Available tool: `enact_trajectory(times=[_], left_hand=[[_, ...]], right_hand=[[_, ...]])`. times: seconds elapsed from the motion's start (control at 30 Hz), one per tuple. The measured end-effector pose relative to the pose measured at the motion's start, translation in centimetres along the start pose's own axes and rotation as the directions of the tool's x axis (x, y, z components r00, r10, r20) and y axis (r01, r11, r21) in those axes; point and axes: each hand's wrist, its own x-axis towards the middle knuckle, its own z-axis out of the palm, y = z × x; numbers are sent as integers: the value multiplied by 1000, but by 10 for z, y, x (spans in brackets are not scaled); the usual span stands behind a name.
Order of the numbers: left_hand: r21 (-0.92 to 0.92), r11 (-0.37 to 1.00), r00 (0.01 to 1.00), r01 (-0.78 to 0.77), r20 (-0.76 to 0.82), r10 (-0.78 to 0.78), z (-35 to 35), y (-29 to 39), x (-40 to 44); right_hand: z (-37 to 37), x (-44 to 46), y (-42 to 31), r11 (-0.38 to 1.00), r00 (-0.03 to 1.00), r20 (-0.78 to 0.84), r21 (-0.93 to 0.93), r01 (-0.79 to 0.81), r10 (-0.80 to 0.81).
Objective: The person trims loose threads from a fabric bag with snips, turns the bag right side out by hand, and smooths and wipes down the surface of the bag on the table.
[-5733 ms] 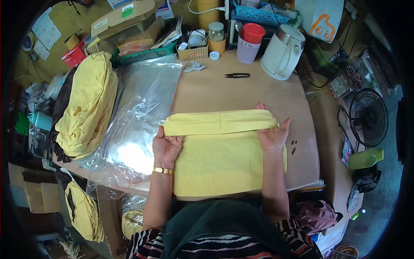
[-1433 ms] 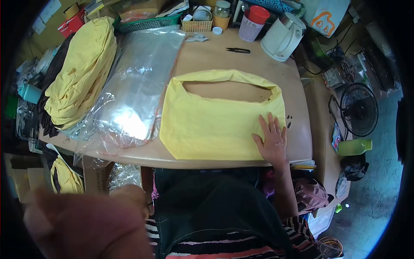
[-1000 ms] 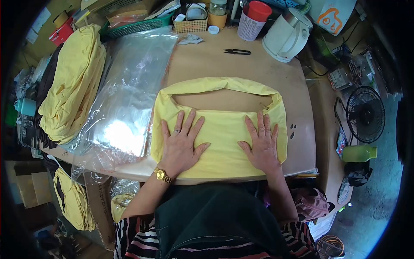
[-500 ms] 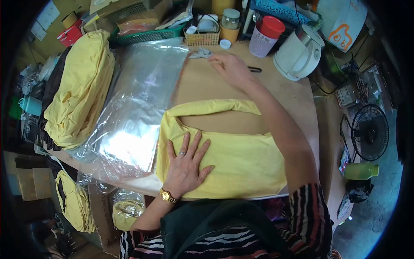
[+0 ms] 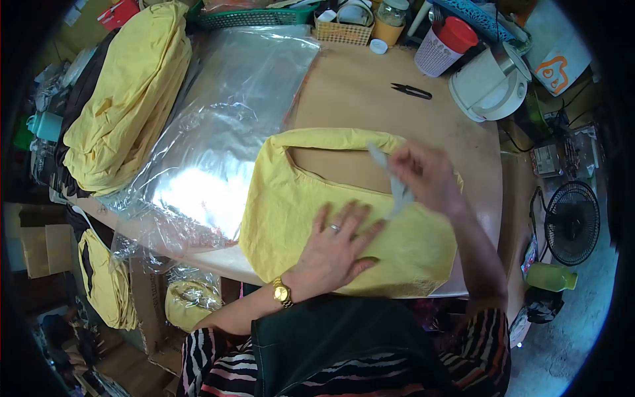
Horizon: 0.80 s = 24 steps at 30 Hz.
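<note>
A yellow fabric bag (image 5: 284, 218) with a wide strap lies flat on the table in front of me. My left hand (image 5: 334, 248) rests on its middle, palm down with fingers spread. Over the upper right of the bag, my right hand (image 5: 426, 175) pinches a small pale grey cloth (image 5: 400, 192), which dangles from its fingers and is blurred by motion. Beyond the bag lies a pair of black thread snips (image 5: 411, 91).
Clear plastic bags (image 5: 231, 106) are stacked left of the yellow bag, beside a pile of folded yellow fabric (image 5: 126, 106). A white electric kettle (image 5: 489, 83), a cup (image 5: 440, 53) and baskets (image 5: 344, 30) line the back. A black fan (image 5: 573, 221) stands at right.
My right hand has picked up the grey cloth from the far side of the table and brought it over the bag. My left hand has slid right across the bag.
</note>
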Motion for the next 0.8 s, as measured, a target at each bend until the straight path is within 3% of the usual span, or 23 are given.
enact_trajectory(times=[0.03, 0.1, 0.2, 0.33, 0.4, 0.6, 0.73, 0.8], left_hand=[[114, 991, 997, 71, -21, -69, 7, -3, 2], [156, 987, 998, 51, 33, -56, 9, -7, 1], [146, 988, 996, 49, 63, -59, 9, -7, 2], [157, 987, 994, 20, 101, -36, 6, -8, 3], [163, 986, 993, 22, 111, -40, 6, -7, 4], [153, 986, 992, 74, 95, -89, 6, -10, 3], [149, 987, 990, 66, 117, -84, 5, -10, 3], [159, 986, 992, 58, 101, -74, 6, -10, 4]], right_hand=[[6, -23, 3, 982, 1000, -12, -188, 3, -5], [19, -53, 37, 789, 898, 83, -448, 421, -432], [19, -71, 42, 678, 870, 142, -573, 462, -473], [37, -34, 44, 718, 856, 171, -479, 505, -488], [54, -9, 34, 697, 797, 214, -393, 600, -565], [44, -26, 31, 632, 793, 145, -527, 568, -592], [37, -30, 49, 679, 825, 190, -487, 549, -531], [47, -11, 42, 653, 774, 253, -423, 629, -581]])
